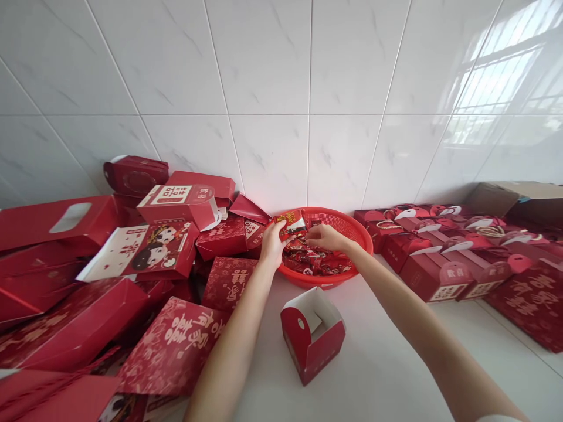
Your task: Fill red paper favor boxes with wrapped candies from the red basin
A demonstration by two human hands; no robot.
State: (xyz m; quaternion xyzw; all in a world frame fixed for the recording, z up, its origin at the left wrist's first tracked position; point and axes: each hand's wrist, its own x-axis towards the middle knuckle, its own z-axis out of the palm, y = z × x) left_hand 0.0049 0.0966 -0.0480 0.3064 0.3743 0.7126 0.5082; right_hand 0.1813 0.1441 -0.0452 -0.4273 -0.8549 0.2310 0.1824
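Observation:
My left hand (273, 243) is closed on a red snack packet (294, 223) with gold print, held over the left side of a red plastic basket (364, 234). Inside the basket lies a heap of small red wrapped packets (319, 262). Over the middle of that heap, my right hand (329, 238) has its fingers bent together; whatever is in them is hidden. In front of the basket, between my forearms, stands an open red gift box (317, 349) with a white inside and an oval hole in its flap.
At the left, red boxes (176, 346) with gold characters lie in a loose pile. Rows of closed red gift boxes (433, 272) stand at the right, with a brown cardboard box (505, 199) behind them. A white tiled wall (272, 158) rises behind the basket.

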